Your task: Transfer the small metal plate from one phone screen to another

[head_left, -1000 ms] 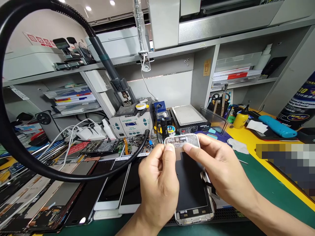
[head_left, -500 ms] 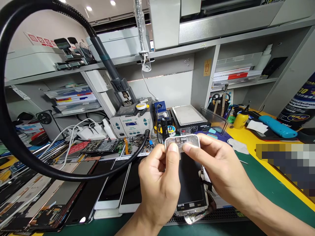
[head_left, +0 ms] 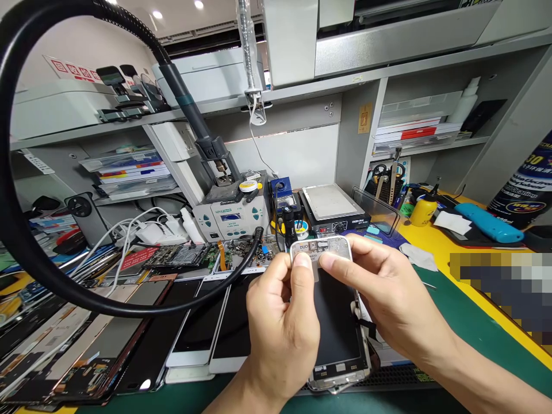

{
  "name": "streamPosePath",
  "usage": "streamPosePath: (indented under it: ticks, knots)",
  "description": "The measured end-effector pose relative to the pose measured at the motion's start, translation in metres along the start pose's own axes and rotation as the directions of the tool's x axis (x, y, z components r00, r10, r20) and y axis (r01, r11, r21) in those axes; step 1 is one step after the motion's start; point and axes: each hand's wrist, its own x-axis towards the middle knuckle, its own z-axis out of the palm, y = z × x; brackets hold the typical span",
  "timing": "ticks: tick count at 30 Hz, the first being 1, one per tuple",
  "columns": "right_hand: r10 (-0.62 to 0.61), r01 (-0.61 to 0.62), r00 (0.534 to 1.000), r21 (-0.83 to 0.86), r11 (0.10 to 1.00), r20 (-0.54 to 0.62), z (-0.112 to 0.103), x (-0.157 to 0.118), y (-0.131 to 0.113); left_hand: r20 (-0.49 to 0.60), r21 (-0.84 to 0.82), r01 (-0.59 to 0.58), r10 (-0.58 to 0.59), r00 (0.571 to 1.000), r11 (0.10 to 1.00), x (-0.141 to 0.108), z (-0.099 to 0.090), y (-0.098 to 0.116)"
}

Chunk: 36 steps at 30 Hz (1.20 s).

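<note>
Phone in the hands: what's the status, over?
Left hand, right hand: both gripping far end. Phone: dark face showing. In the way: thumbs, partly covering lettering.

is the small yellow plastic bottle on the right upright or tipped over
Upright: the small yellow plastic bottle stands with its black nozzle pointing up.

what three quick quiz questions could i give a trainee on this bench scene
1. True or false: the left hand and the right hand both hold the phone part.
2. Pick one: the small bottle with the dark nozzle is a) red b) yellow c) green.
3. Fill the gap: the thick black hose loops through the ___ side of the picture.

Key: 1 true; 2 b; 3 left.
</note>
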Motion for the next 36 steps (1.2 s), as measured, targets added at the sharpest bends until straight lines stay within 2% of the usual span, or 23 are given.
streamPosePath:
  ticks: [10, 15, 19, 24, 26, 31, 36]
  knots:
    - [-0.023, 0.023, 1.0, 0.031, 0.999, -0.003, 0.0, 0.001, -0.002, 0.028, -0.015, 0.014, -0.014, 1.0, 1.0, -0.003, 0.0, -0.002]
    - [-0.016, 0.015, 1.0, 0.068, 0.998, 0.016, 0.0, 0.001, -0.002, 0.052, 0.093, -0.078, 0.073, 0.996, 0.993, -0.005, -0.001, -0.005]
    - [0.042, -0.051, 0.995, 0.112, 0.992, 0.086, 0.0, 0.005, -0.002, 0.032, 0.125, -0.144, 0.141, 0.989, 0.982, -0.001, -0.001, -0.003]
    - [0.226, -0.238, 0.971, 0.194, 0.952, 0.083, -0.002, 0.011, -0.002, 0.172, 0.02, -0.124, 0.119, 0.978, 0.992, 0.0, -0.007, 0.006]
    - [0.264, -0.278, 0.96, 0.226, 0.933, 0.094, -0.004, 0.013, -0.002, 0.216, -0.024, -0.102, 0.104, 0.971, 0.995, -0.002, -0.009, 0.007]
    - [0.267, -0.3, 0.951, 0.248, 0.921, 0.157, -0.011, 0.019, -0.002, 0.24, -0.042, -0.122, 0.128, 0.962, 0.992, -0.003, -0.009, 0.005]
    - [0.241, -0.272, 0.957, 0.217, 0.937, 0.16, -0.015, 0.021, -0.001, 0.225, -0.043, -0.132, 0.139, 0.964, 0.99, -0.003, -0.006, 0.003]
